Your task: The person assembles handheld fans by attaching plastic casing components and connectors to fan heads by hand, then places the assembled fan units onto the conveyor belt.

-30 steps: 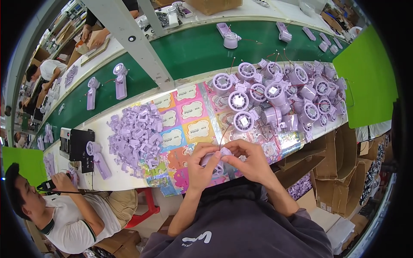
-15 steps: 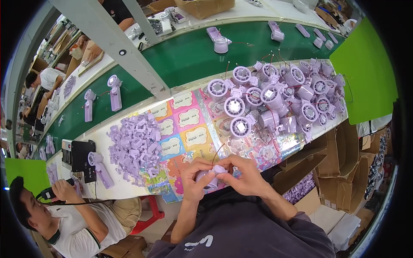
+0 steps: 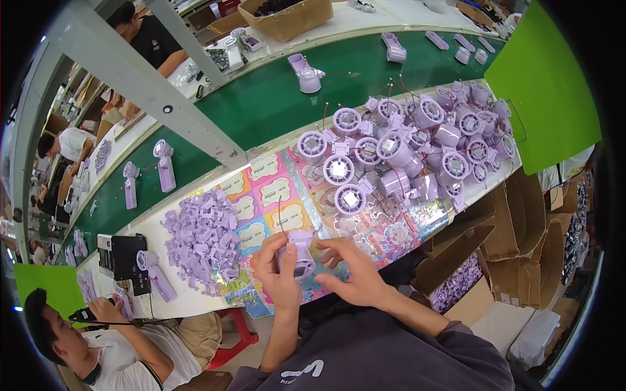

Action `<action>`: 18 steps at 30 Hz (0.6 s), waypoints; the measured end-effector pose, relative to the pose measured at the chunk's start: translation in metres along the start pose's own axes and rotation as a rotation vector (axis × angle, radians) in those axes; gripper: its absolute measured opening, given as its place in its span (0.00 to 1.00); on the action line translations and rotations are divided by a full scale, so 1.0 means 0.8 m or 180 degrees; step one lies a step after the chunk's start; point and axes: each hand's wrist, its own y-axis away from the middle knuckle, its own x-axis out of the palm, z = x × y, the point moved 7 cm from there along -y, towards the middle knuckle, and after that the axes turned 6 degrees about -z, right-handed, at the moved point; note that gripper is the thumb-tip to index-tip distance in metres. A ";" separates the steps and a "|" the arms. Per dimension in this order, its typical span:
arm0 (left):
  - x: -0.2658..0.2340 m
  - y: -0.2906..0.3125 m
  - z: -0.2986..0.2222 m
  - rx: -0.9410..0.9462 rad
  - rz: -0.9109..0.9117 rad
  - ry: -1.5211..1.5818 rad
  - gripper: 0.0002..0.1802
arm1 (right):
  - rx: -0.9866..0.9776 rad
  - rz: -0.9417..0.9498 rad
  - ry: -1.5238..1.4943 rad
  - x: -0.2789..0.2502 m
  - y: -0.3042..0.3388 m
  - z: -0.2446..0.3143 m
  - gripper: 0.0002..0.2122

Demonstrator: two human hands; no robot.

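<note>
Over patterned sheet point(image 3: 284, 217) | left hand point(image 3: 279, 279) grasping lilac housing point(image 3: 300, 241) | right hand point(image 3: 357, 277) released, just right of it

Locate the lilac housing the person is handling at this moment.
In the head view, the lilac housing is just below centre, held in the left hand over the colourful printed sheet, with the open right hand to its right.

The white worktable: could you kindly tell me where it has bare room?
Beyond the left hand, the colourful printed sheet is bare between the small lilac plastic parts and the round, wired lilac housings; both heaps are crowded.
</note>
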 end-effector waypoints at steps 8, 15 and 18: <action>0.048 0.020 0.012 -0.1121 0.1099 0.1251 0.24 | -0.0033 -0.0392 0.0229 -0.009 -0.002 -0.009 0.43; 0.057 -0.029 0.032 0.0702 0.0731 -0.1252 0.21 | -0.0537 -0.1220 0.1183 -0.085 -0.102 0.003 0.31; 0.041 -0.032 0.062 0.0867 0.0600 -0.1748 0.08 | -0.0613 -0.1415 0.1654 -0.101 -0.142 -0.007 0.29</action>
